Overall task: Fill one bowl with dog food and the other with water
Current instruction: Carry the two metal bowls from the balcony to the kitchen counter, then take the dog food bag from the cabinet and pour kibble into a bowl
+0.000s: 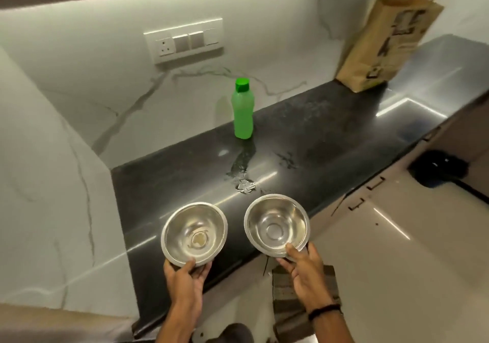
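Observation:
Two empty steel bowls are held over the front edge of the dark countertop (304,141). My left hand (185,276) grips the near rim of the left bowl (194,232), thumb over the rim. The right bowl (276,226) is gripped at its near rim by my right hand (304,271), thumb inside the rim. A green bottle (242,109) with a green cap stands upright at the back of the counter by the wall. A brown paper bag (381,46) leans at the far right end; its contents are hidden.
A small puddle of water (244,185) lies on the counter just behind the bowls. A switch and socket panel (185,42) sits on the marble wall. A marble side wall closes the counter's left end. Cabinet drawers with handles (367,191) run below at right.

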